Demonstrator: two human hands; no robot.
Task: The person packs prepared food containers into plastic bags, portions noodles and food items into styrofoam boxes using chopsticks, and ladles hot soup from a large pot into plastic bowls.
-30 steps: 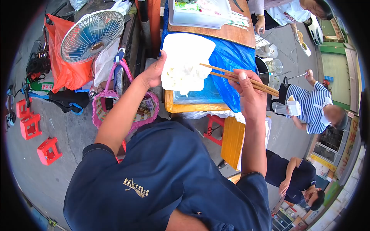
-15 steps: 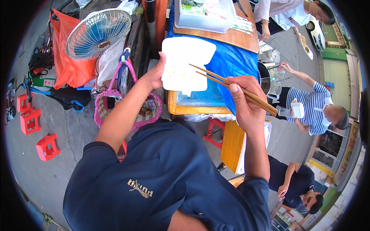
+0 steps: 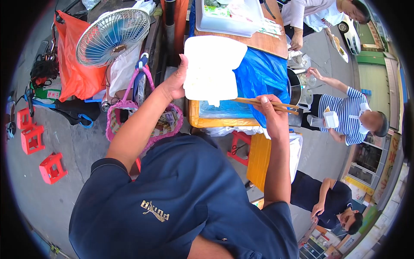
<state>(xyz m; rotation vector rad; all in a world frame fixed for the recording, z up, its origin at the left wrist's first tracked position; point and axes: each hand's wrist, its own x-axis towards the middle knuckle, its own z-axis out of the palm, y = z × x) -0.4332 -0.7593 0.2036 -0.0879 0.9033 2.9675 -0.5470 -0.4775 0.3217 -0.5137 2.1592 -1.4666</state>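
Note:
My left hand holds a white open foam box by its left edge, thumb on top. The box is overexposed, so its contents are hard to make out. My right hand is closed round a pair of wooden chopsticks, whose tips reach the lower right edge of the box. Beneath the box lies a blue plastic sheet over a table with a yellow edge.
A clear tub stands on a wooden board. At left are a fan, a pink-rimmed basket and red stools. Several people are at right, one in a striped shirt.
My right hand has lowered, and the chopsticks' tips have moved from over the middle of the box to its lower right edge. The box has shifted slightly right.

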